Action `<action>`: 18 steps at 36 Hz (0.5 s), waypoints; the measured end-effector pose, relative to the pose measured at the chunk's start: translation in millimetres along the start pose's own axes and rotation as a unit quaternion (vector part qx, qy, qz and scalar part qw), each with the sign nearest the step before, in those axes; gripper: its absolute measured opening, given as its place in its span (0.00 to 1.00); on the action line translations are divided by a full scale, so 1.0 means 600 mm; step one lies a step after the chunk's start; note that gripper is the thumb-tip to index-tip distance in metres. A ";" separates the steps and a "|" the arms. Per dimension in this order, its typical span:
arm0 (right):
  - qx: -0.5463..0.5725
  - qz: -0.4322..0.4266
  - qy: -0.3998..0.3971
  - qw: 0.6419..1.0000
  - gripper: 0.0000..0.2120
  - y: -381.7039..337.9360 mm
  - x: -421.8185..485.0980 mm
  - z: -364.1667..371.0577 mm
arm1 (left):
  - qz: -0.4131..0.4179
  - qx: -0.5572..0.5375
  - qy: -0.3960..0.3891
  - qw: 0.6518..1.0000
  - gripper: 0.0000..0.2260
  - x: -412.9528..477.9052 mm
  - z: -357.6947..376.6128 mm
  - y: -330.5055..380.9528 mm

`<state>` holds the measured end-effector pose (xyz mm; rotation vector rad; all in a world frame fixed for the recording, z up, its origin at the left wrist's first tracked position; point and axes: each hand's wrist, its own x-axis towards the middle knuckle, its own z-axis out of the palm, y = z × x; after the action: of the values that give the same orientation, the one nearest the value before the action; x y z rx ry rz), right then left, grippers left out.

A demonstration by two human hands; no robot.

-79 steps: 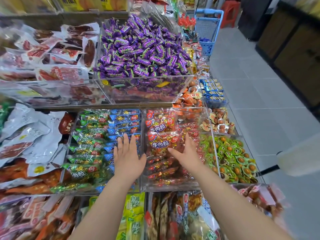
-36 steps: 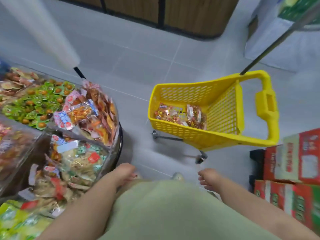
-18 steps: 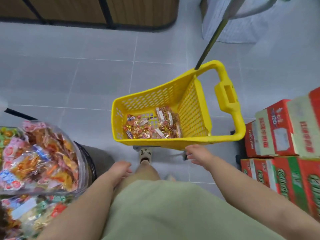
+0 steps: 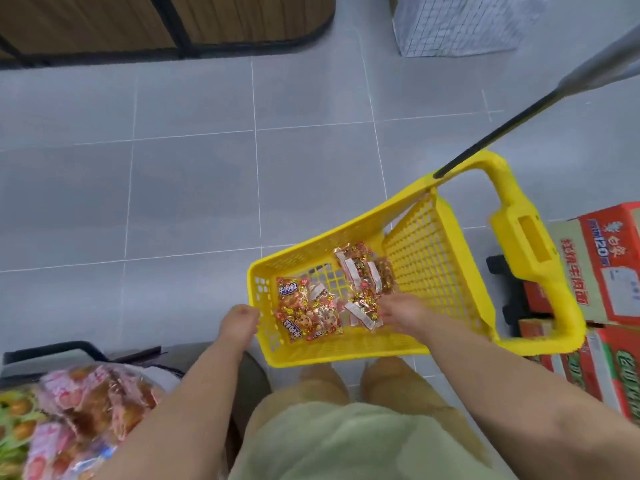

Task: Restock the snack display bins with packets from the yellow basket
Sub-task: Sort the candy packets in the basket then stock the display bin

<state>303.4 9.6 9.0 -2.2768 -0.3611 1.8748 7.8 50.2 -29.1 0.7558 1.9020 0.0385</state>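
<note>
The packets (image 4: 313, 315) lie loose in the bottom of the yellow basket (image 4: 346, 353). They are judged light, soft and slippery film, best pinched at a sealed edge. The right hand (image 4: 401, 313) reaches over them, its grip too blurred to tell. The left hand (image 4: 239, 323) is loosely curled and empty beside the basket wall.

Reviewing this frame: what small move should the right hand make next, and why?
Probably curl the fingers of the right hand around the packet beside them and lift it out. The hand is inside the yellow basket, over loose packets on its floor, apparently holding nothing; the left hand sits at the basket's rim.
</note>
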 end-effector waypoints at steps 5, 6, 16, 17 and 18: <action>-0.129 -0.022 -0.019 0.991 0.07 -0.027 0.049 0.040 | -0.012 0.048 0.020 0.999 0.20 0.049 -0.005 0.025; -0.147 -0.019 -0.031 0.988 0.06 -0.031 0.061 0.051 | -0.014 0.049 0.018 0.999 0.22 0.063 -0.001 0.022; -0.320 -0.018 -0.100 0.942 0.21 -0.023 0.224 0.180 | -0.018 -0.029 0.104 0.994 0.09 0.153 0.089 -0.024; -0.337 -0.019 -0.105 0.936 0.23 -0.019 0.237 0.194 | -0.010 -0.032 0.127 0.991 0.08 0.154 0.094 -0.028; -0.342 -0.020 -0.103 0.934 0.25 -0.015 0.249 0.204 | -0.003 -0.036 0.148 0.988 0.08 0.154 0.099 -0.031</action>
<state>209.5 58.8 -152.7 -2.4059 -1.2577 2.2199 24.8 65.3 -138.3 0.7257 2.1708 0.2259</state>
